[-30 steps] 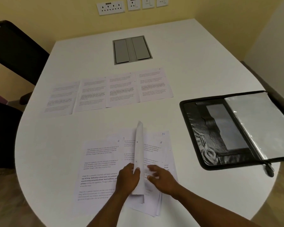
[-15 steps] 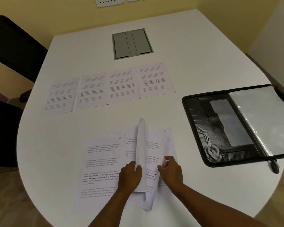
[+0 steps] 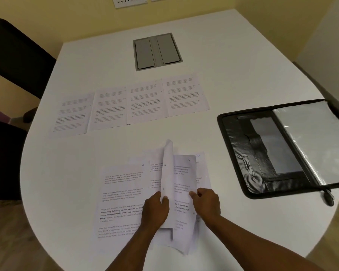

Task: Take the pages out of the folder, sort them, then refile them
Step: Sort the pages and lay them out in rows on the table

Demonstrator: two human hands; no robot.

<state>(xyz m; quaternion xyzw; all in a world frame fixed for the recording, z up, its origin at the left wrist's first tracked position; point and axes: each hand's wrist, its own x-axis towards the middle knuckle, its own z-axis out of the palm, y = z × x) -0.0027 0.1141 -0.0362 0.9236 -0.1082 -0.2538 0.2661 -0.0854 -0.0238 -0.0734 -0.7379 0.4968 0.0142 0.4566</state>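
We are mid-sort, with the folder point(image 3: 282, 151) lying open and emptied at the right of the table point(image 3: 233, 55), four pages point(image 3: 133, 106) laid in a row at the far side, and the loose pile point(image 3: 176, 192) near us. Our left hand point(image 3: 157, 212) pinches a raised sheet point(image 3: 167, 173) that stands curled on edge, while our right hand point(image 3: 205, 204) grips the edge of the page beneath it. The risk, as we judge it, is that the upright sheet flops back or drags its neighbours along, since the pile is fanned unevenly and overlapping, so pages could lose their order or crease. Pulling two sheets as one would also misfile a number. Handwritten numerals mark the corners: we read 6, 5 and 10. The printed text includes bold words such as "local traditions"; the rest is too small to read.
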